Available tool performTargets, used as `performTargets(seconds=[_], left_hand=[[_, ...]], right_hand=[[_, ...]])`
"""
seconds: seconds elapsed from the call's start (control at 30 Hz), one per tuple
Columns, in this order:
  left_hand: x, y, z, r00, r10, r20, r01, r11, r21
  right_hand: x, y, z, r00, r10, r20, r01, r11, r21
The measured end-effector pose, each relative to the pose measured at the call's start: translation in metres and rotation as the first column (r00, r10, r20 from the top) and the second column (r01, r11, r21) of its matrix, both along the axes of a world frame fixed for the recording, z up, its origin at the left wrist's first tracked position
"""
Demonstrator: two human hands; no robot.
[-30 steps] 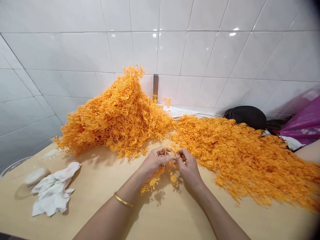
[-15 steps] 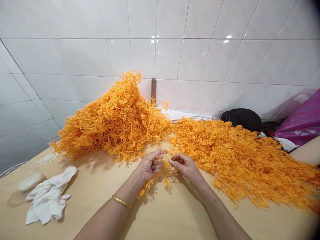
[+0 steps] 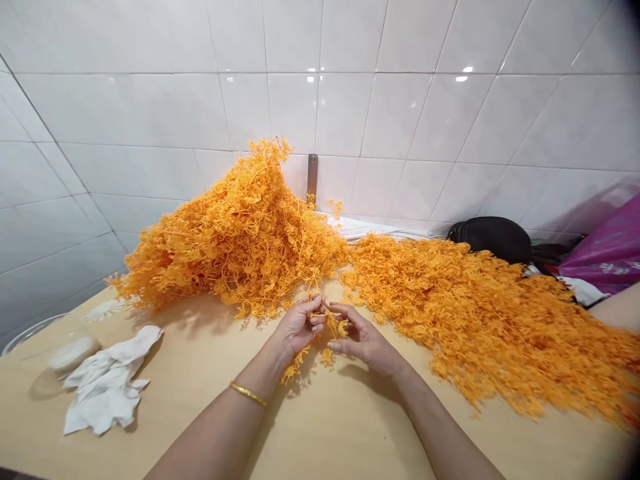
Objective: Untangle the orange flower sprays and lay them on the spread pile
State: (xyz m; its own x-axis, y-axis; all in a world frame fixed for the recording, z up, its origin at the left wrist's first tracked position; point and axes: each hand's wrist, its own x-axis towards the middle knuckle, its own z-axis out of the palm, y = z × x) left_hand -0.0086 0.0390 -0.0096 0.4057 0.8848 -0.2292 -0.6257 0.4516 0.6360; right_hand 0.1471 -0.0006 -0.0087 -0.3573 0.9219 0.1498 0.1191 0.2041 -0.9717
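Near the middle of the table, my left hand (image 3: 302, 325) is closed on an orange sprig (image 3: 299, 363), which hangs below and pokes out above its fingers. My right hand (image 3: 361, 339) is just to the right, its thumb apart from its curved fingers, with the fingertips at the sprig's small branches. Behind my left hand rises a tall heap of orange sprigs (image 3: 230, 240). A flatter, wide spread of orange sprigs (image 3: 480, 307) lies to the right of my right hand.
On the left of the wooden table (image 3: 200, 393) lie a crumpled white cloth (image 3: 107, 387) and a pale rounded object (image 3: 75, 353). Along the tiled wall at the back right are a black case (image 3: 493, 239) and a purple bag (image 3: 607, 243). Someone's bare arm (image 3: 620, 308) shows at the right edge.
My right hand has moved left against the sprig, and its thumb and fingers have spread apart. My left hand keeps its hold. The whole view has shifted slightly.
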Motion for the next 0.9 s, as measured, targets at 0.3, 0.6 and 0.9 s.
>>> performTargets(seconds=[0.3, 0.6, 0.9], left_hand=[[-0.001, -0.002, 0.006, 0.991, -0.005, -0.133, 0.011, 0.999, 0.049], [0.001, -0.001, 0.003, 0.988, 0.035, -0.147, -0.019, 0.994, 0.105], [0.002, -0.005, 0.006, 0.930, 0.058, -0.362, 0.007, 0.985, 0.175]], right_hand=[[0.008, 0.011, -0.012, 0.912, -0.202, -0.357, 0.117, 0.962, -0.246], [0.002, 0.002, -0.001, 0.975, -0.080, -0.207, 0.037, 0.978, -0.204], [0.000, 0.005, -0.003, 0.989, -0.143, -0.047, 0.138, 0.985, -0.105]])
